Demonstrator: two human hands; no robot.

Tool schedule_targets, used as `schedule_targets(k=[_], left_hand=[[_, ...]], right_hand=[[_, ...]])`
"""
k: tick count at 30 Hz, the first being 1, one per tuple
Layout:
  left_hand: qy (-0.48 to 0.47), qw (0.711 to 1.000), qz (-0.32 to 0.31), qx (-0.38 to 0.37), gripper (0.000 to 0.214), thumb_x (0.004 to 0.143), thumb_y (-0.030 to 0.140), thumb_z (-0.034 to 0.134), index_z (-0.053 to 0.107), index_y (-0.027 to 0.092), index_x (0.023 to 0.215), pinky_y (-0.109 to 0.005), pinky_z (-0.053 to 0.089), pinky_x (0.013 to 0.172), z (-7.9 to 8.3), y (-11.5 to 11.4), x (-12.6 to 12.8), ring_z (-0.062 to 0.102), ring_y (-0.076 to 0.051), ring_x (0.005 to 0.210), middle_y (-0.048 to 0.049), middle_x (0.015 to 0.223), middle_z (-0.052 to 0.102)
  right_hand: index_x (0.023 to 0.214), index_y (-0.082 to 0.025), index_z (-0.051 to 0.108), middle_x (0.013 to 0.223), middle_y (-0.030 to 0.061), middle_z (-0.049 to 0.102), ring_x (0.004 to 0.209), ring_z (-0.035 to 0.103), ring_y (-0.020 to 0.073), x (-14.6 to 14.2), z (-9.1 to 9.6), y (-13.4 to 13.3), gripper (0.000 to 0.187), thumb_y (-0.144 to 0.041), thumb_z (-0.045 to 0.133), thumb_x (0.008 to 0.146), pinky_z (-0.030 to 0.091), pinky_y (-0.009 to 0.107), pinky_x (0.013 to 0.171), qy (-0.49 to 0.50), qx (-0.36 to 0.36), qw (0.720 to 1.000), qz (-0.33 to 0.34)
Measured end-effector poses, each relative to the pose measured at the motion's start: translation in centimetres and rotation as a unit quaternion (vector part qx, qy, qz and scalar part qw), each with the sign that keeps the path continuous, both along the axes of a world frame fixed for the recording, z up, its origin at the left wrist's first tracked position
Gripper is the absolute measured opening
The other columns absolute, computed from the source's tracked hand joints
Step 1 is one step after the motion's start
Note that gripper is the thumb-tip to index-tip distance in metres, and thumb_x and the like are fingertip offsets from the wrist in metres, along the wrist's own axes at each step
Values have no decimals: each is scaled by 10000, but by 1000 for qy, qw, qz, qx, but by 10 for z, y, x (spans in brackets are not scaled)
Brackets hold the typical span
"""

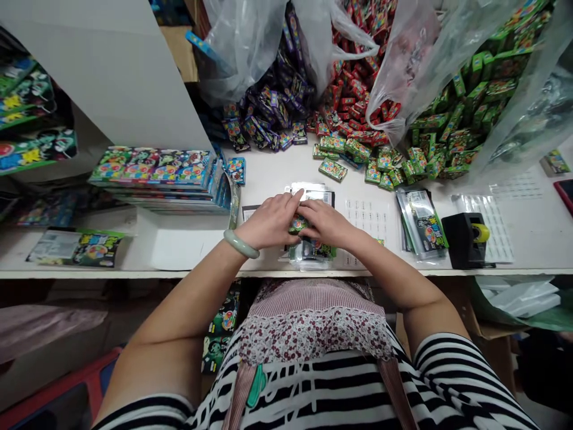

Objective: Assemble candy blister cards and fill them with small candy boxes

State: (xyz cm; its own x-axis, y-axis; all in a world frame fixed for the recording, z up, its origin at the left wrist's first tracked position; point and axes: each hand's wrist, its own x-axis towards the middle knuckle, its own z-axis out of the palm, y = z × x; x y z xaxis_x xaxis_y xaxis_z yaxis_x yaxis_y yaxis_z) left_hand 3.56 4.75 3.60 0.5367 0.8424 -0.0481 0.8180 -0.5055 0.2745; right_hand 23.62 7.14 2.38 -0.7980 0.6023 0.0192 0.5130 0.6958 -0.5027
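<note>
My left hand [271, 222] and my right hand [326, 222] meet at the middle of the white table [188, 242], near its front edge. Both have their fingers curled around a small green packet [297, 224] held between them. Under the hands lies a clear plastic pack [313, 254] with green printed card inside, on top of other flat clear packs [313, 192]. A pale green bangle [240, 244] sits on my left wrist.
A stack of printed cards [156, 176] lies at the left. Piles of small purple [268, 116], red [353, 95] and green boxes [452, 128] spill from plastic bags at the back. Filled packs [423, 222], a black tape dispenser [468, 239] and a sticker sheet [492, 224] lie at the right.
</note>
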Motion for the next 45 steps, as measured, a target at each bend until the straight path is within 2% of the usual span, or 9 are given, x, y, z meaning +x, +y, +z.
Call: schedule_targets(k=[5,8,14,17,20,26,36,42,45], left_hand=[[-9,999,45,-24,957,623,402,787,373,137,1443,-509,446,1002,4,2,-25,528,-385,1152,-181,1239,531],[-85,991,96,-39,900,642,466,792,426,163,1406,-527,447,1034,-3,-4,-45,526,-371,1169,-155,1240,507],[-162,979,113,-53,980,664,569,790,357,196,1460,-547,419,1102,-17,-20,-61,487,-363,1245,-136,1302,441],[-169,978,115,-44,991,680,614,777,331,224,1475,-551,430,1099,-15,-26,-60,473,-365,1270,-134,1319,431],[-170,980,106,-13,1004,694,640,764,296,245,1490,-548,434,1102,-13,-28,-56,456,-363,1296,-142,1348,416],[-155,984,82,45,993,717,607,764,284,219,1494,-564,419,1117,-12,-26,-47,462,-360,1292,-158,1341,435],[-148,984,83,56,939,733,529,769,299,223,1487,-550,418,1112,-12,-28,-51,460,-350,1292,-149,1347,444],[-148,984,76,60,909,757,508,752,309,228,1500,-557,396,1115,-10,-28,-52,457,-359,1301,-150,1369,462],[-157,984,65,43,914,768,511,742,285,249,1515,-545,396,1117,-6,-28,-49,455,-348,1307,-142,1389,455]], right_hand=[[1369,-126,530,1369,204,544,1223,513,350,63,3,28,536,-137,605,838,444,532,1019,-23,44,993,-103],[1343,-91,558,1375,211,545,1234,521,346,85,-3,40,533,-69,583,811,446,507,1031,-58,45,992,-99],[1429,-186,503,1545,132,430,1395,412,293,52,-16,38,615,20,429,854,377,475,1112,-92,16,995,-26],[1425,-148,493,1525,181,437,1392,397,343,38,-16,22,508,-234,546,928,358,520,1111,-84,9,991,-108],[1355,-119,536,1454,215,479,1337,423,389,31,-18,2,692,-504,704,806,364,538,1087,-81,9,984,-159],[1315,-136,555,1414,202,487,1291,442,365,25,-31,-9,612,-356,712,766,380,490,1069,-80,9,978,-195],[1418,-202,522,1508,191,427,1360,394,408,33,-30,-8,694,-406,709,782,352,571,1087,-88,-3,984,-157],[1326,-175,580,1423,177,476,1323,444,341,48,-30,-8,611,-296,664,732,394,509,1097,53,-25,978,-202],[1348,-240,535,1475,125,425,1387,378,318,61,-10,-5,641,-245,617,713,346,529,1141,140,44,975,-166]])
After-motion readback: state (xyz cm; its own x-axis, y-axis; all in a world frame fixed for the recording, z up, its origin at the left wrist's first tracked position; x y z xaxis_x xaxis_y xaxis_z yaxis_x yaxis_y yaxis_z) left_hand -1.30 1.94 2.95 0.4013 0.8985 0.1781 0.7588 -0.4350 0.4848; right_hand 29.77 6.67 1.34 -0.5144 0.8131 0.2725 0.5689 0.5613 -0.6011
